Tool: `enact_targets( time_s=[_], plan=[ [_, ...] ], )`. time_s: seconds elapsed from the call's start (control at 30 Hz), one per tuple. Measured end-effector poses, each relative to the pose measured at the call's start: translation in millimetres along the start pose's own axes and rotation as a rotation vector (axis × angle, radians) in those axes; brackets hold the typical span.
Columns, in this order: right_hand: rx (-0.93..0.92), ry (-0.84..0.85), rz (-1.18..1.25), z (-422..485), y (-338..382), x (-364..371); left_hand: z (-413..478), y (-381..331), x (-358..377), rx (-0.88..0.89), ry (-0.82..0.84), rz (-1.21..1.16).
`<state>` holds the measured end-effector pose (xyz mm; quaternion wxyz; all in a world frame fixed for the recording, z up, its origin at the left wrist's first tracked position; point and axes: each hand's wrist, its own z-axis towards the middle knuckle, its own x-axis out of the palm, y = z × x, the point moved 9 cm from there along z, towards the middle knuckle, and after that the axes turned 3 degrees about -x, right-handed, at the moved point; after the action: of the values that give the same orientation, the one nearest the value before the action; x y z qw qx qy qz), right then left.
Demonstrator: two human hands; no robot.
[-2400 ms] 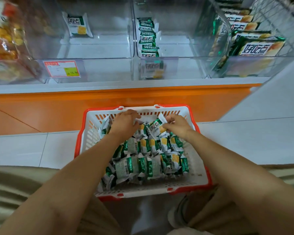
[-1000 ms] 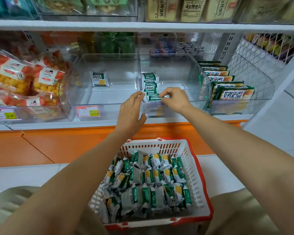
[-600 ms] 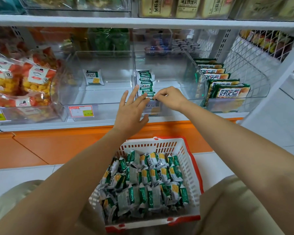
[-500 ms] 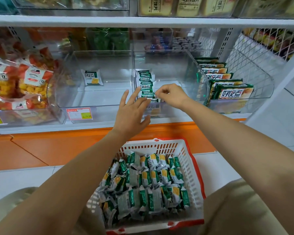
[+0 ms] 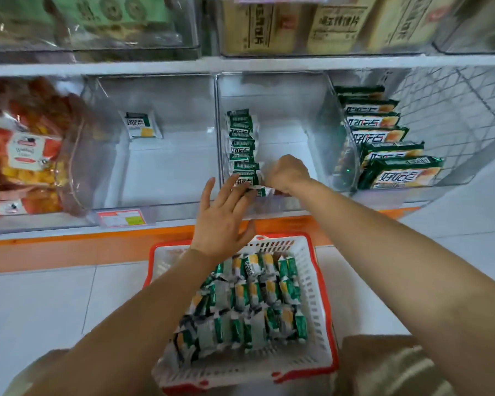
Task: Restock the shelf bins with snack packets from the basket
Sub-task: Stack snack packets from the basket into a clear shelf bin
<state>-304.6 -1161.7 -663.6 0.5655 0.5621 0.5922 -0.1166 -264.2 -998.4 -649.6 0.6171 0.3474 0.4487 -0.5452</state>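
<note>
Clear glossy plastic bins point(image 5: 272, 90), perforated plastic basket point(image 5: 312, 281), shiny foil packets point(image 5: 242, 144).

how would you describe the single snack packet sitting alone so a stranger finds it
On the lower shelf above the orange strip, find the clear bin right of the orange snack bags. The lone packet stands at its back; the next bin holds a whole row.
</note>
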Motion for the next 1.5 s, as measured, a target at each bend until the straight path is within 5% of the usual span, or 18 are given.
enact_targets(
  time_s=[0.4, 0.67, 1.5],
  plan=[
    [-0.14, -0.02, 0.121, -16.1, 5.9, 0.8, 16.5, -4.9, 6.5, -0.171, 0.211, 0.09],
    [-0.125, 0.212, 0.2, -9.8, 4.0, 14.3, 22.4, 0.9, 3.8, -0.17, 0.18, 0.077],
    [-0.553, -0.407, 0.378, -36.5, 16.7, -14.5, -15.2, -2.8, 14.0, -0.057, -0.089, 0.162]
  ],
)
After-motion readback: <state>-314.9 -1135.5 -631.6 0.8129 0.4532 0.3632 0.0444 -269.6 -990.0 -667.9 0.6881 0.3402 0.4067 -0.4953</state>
